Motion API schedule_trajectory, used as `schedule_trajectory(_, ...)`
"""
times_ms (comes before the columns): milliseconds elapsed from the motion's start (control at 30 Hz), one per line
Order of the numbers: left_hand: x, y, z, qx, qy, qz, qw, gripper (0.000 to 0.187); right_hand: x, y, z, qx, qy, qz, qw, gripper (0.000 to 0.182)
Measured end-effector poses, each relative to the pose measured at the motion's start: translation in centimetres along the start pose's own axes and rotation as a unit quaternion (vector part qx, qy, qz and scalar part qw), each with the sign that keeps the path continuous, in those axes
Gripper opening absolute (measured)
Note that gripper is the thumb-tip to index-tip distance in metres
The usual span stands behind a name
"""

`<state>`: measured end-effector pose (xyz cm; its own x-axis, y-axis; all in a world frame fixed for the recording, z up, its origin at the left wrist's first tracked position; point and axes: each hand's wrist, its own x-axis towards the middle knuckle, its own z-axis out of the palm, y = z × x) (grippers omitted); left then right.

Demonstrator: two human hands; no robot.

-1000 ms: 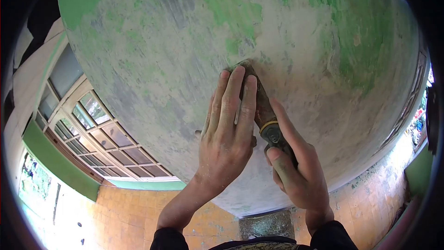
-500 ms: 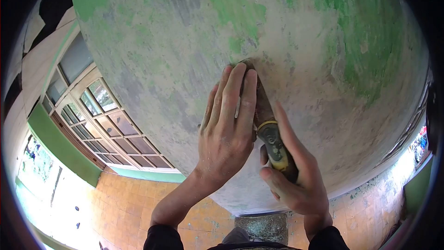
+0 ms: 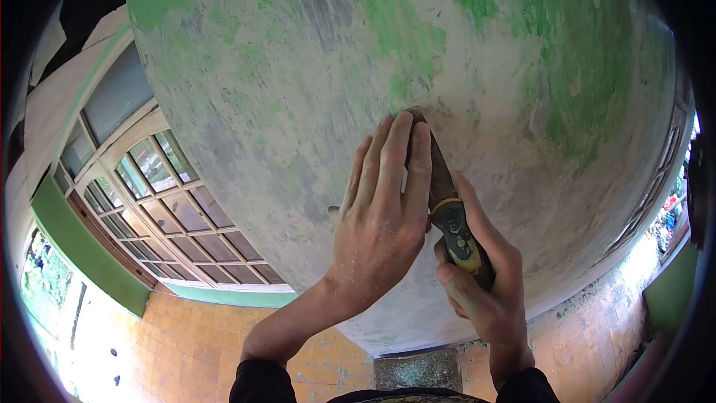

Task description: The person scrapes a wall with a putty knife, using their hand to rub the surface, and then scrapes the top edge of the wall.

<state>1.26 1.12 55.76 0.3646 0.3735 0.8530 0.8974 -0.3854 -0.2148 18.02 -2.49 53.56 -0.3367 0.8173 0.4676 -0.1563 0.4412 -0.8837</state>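
1. Head view: one scraper (image 3: 450, 216) lies aslant against the wall (image 3: 507, 127), blade end uppermost, between two hands.
2. Looks fairly light to me, and hardly fragile. The blade (image 3: 441, 179) should be stiff; the handle, dark with worn yellow patches, should give firm purchase, though dust could make it a bit slippery. Best hold is round that handle, clear of the blade's end.
3. Right hand (image 3: 485, 283): partly curled around the handle, thumb on the near side, forefinger stretched up alongside.
4. Left hand (image 3: 380, 231): fingers straight, laid flat over the blade's upper part. Its palm is hidden; a small dark tip (image 3: 333, 210) pokes out beside it, and I can't tell what that is.
5. Counted: one scraper, two hands, one wall of patchy green and grey, one dark slab (image 3: 418, 373) on the tiled floor (image 3: 186, 336).
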Motion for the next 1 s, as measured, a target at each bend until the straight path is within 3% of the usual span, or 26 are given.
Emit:
schedule_trajectory(233, 0.5, -0.4, 0.0, -0.033, 0.0, 0.001, 0.999, 0.059, -0.1, -0.9, 0.5, -0.012, 0.016, -0.01, 1.0, 0.08)
schedule_trajectory(333, -0.1, -0.6, 0.9, -0.033, 0.048, 0.01, 0.998, 0.071, 0.2, 1.2, 0.6, 0.013, 0.031, 0.005, 0.999, 0.08)
schedule_trajectory(400, 0.0, -0.8, 0.8, -0.004, 0.024, 0.023, 0.999, 0.057, 0.2, 0.7, 0.6, 0.029, 0.032, 0.01, 0.999, 0.08)
schedule_trajectory(567, 0.8, -1.6, -0.1, -0.009, 0.026, 0.031, 0.999, 0.056, 1.2, 1.1, 1.7, 0.049, 0.035, -0.029, 0.998, 0.081)
schedule_trajectory(1000, 0.1, -2.0, -1.2, 0.011, 0.002, 0.041, 0.999, 0.053, 0.6, -0.2, 2.8, 0.2, 0.027, 0.056, 0.978, 0.081)
